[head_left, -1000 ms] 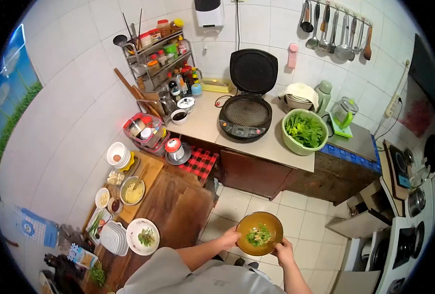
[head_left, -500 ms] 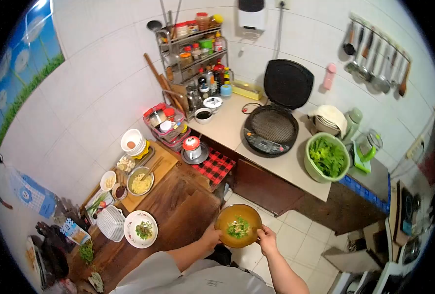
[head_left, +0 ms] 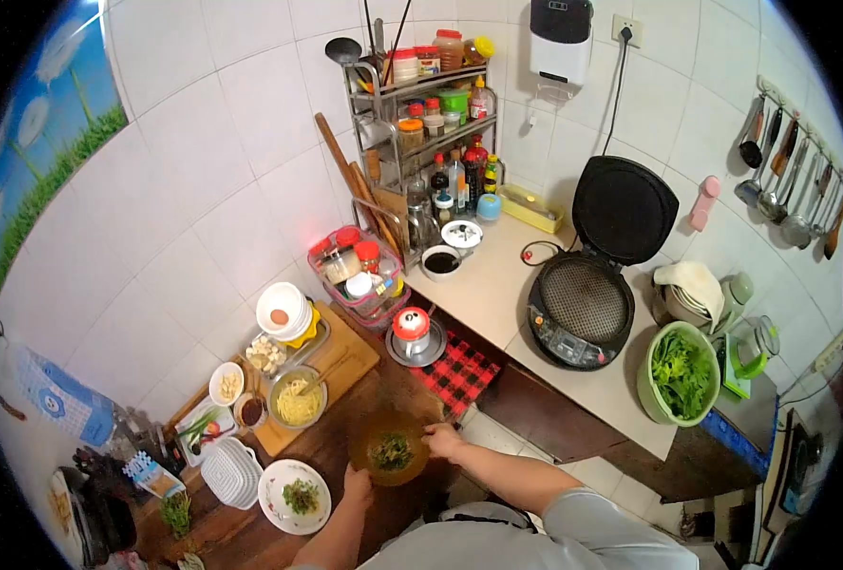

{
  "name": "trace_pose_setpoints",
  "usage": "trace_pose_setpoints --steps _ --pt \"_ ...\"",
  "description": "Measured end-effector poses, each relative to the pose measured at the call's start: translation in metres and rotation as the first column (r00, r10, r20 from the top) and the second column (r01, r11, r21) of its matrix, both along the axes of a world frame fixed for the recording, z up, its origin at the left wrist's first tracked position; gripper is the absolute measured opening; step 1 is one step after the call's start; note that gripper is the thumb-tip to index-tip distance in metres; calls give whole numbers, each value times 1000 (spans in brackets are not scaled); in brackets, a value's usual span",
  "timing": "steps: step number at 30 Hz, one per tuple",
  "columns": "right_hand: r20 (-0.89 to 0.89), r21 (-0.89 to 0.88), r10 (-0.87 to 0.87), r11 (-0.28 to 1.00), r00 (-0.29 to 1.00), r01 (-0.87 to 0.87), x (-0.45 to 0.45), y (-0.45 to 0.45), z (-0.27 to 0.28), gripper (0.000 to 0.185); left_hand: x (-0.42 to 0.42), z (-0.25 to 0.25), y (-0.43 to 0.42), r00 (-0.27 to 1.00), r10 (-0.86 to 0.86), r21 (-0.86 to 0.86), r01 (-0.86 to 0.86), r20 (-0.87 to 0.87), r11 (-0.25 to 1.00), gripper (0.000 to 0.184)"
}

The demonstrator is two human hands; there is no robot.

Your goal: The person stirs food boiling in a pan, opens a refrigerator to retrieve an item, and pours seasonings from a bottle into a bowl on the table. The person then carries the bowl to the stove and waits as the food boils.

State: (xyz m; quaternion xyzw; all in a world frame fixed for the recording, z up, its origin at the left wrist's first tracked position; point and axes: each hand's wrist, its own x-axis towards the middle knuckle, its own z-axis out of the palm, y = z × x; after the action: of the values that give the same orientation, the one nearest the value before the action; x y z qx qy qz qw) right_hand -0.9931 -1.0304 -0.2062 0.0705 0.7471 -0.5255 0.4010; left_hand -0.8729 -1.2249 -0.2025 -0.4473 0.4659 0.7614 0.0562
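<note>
An amber see-through bowl with chopped green herbs in its bottom is held between my two hands over the wooden table's right part. My left hand grips its lower left rim, and my right hand grips its right rim. Just left of the bowl, a white patterned plate carries a small heap of chopped herbs. Behind it stands a metal bowl of pale yellow strips on a wooden cutting board. Whether the amber bowl touches the table I cannot tell.
A white ribbed basket sits left of the plate. An open electric griddle and a green basin of leafy greens occupy the counter. A spice rack fills the corner. A red-lidded pot rests on checkered cloth.
Both hands have carried the amber bowl leftward, from above the floor tiles to over the wooden table. The camera view has shifted as well.
</note>
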Motion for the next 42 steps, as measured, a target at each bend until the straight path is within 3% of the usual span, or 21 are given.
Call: trace_pose_setpoints --steps 4,7,10,14,17,19,20,22,23,25,26,27,30,31,32,33,34,35,36,37,42 --pt "-263 284 478 869 838 -406 -35 -43 -37 47 1 -22 -28 1000 31 -148 -30 5 989 58" --pt "-124 74 407 913 905 -401 -53 -56 -55 44 -4 -27 -24 977 213 -157 -212 -7 965 55" --pt "-219 136 521 854 825 -503 -69 -61 -48 44 -19 -15 -7 901 428 -9 -430 -75 903 55" --pt "-178 39 635 768 752 -639 -91 -70 -58 47 28 -141 -48 892 369 83 -360 -262 929 50" --pt "-229 -3 726 666 648 -746 -107 -72 -53 48 14 -103 -33 758 652 195 -635 -34 748 50" --pt "-228 13 766 620 601 -785 -122 -70 -40 49 0 -78 -24 831 554 -272 -543 -41 795 49" --pt "-223 25 786 596 577 -802 -132 -63 -28 50 -11 -63 -17 887 461 -625 -356 7 694 48" --pt "-386 -54 737 583 555 -811 -157 -51 -31 44 -38 -36 -8 928 370 -928 -102 41 359 47" --pt "-432 -110 740 523 515 -845 -190 -38 -6 41 -60 -24 -6 945 328 -962 -90 0 259 47" --pt "-578 -127 673 485 462 -865 -261 -19 22 33 -153 52 21 972 236 -899 -98 6 427 45" --pt "-665 -91 609 509 433 -856 -293 -10 26 29 -185 43 19 974 141 -815 -224 -176 535 35" --pt "-612 -313 471 593 635 -742 -322 -2 20 18 -223 40 19 950 -30 -763 -229 -309 604 30" --pt "-590 -173 380 803 713 -571 -431 36 69 19 -359 93 65 899 -318 -683 30 -301 730 26" --pt "-734 -56 331 840 593 -539 -466 47 70 19 -400 115 88 836 -427 -745 33 -346 667 26" --pt "-490 -194 337 857 804 -478 -498 63 88 21 -438 131 103 766 -539 -799 58 -349 599 26" --pt "-603 -47 304 910 738 -413 -526 73 92 23 -473 137 113 759 -561 -755 146 -329 640 26" --pt "-737 76 321 914 594 -400 -560 84 83 26 -507 159 125 727 -663 -863 208 -179 461 28" --pt "-597 11 296 933 745 -361 -583 100 113 27 -543 155 127 633 -744 -906 159 -212 393 31" --pt "-653 72 281 947 703 -312 -607 111 117 27 -576 163 134 599 -786 -925 194 -151 326 32" --pt "-706 127 276 956 653 -266 -628 119 117 28 -606 163 141 596 -777 -882 233 -203 409 33" --pt "-809 160 162 986 566 -55 -701 125 113 25 -708 158 155 596 -802 -972 162 -41 170 40"
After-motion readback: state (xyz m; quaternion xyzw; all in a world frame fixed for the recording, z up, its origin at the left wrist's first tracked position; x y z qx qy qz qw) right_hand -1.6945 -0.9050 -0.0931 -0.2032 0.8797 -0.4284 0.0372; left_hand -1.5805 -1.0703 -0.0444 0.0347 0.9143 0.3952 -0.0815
